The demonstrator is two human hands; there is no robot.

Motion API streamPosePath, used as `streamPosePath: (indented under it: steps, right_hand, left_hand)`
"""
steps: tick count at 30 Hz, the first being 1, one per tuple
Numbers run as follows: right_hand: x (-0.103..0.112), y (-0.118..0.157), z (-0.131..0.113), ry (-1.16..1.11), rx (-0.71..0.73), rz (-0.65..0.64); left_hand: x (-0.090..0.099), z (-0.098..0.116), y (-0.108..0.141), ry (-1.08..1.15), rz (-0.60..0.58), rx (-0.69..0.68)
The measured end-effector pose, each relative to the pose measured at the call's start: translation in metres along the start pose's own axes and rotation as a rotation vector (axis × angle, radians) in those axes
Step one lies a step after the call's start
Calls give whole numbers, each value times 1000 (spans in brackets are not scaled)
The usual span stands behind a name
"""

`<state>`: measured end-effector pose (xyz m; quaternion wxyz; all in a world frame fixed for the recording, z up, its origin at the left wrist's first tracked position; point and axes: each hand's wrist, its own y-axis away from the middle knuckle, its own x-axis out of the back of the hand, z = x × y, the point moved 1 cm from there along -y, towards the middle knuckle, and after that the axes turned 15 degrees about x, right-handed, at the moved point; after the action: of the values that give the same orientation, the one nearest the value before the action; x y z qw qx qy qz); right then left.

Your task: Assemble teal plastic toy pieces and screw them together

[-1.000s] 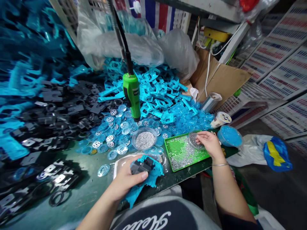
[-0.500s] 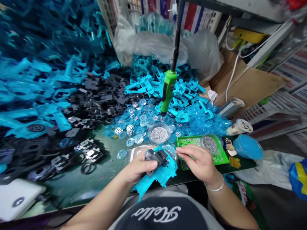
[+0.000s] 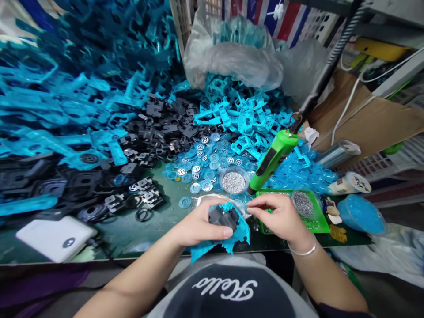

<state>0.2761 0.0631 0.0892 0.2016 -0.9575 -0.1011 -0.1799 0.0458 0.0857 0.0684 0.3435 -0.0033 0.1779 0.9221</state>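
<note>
My left hand [image 3: 200, 227] is shut on a black plastic part [image 3: 223, 217] with a ragged blue plastic piece [image 3: 220, 249] hanging beneath it. My right hand [image 3: 276, 217] is beside that part, its fingertips pinched close to the part's right side. Whether those fingertips hold anything is too small to tell. Just beyond them lies a green perforated tray [image 3: 313, 225] with a round dish of silver grains [image 3: 303, 204] on it. A glass bowl of silver grains [image 3: 233, 182] stands further forward. A green handheld tool [image 3: 273, 159] hangs tilted from a black hose above the tray's far edge.
Heaps of blue plastic frames [image 3: 241, 115], black plastic parts [image 3: 162, 128] and logo discs [image 3: 205, 159] fill the bench's left and back. A blue tub [image 3: 361, 214] and white cup [image 3: 349, 185] stand right, beside a cardboard box [image 3: 367, 115]. A white power bank [image 3: 56, 238] lies left.
My right hand has come in from the green tray to beside the black part. The green tool now hangs tilted, and my view has shifted, moving the bench lower and to the right.
</note>
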Motion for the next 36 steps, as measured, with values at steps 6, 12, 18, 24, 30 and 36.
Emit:
streamPosePath:
  steps: [6,12,18,24,30,36]
  right_hand:
    - [-11,-4,4,-320,-338,32]
    - [-17,-6,7,-472,-474,-28]
    - [-18,-13,1,-463,-464,-44]
    - [-11,-16,-7,-429,-393,-123]
    - [-11,-22,-9,-375,-434,-210]
    - [-12,-29,-10,-302,-406,-249]
  left_hand:
    - [-6,8,13,-158,133,-77]
    - [-4,11,22,-229,167,-74]
    - [-4,19,25,-315,108,-116]
    - [1,23,27,-268,68,-143]
    - [-2,24,28,-349,84,-185]
    - [-3,21,27,-442,130,-188]
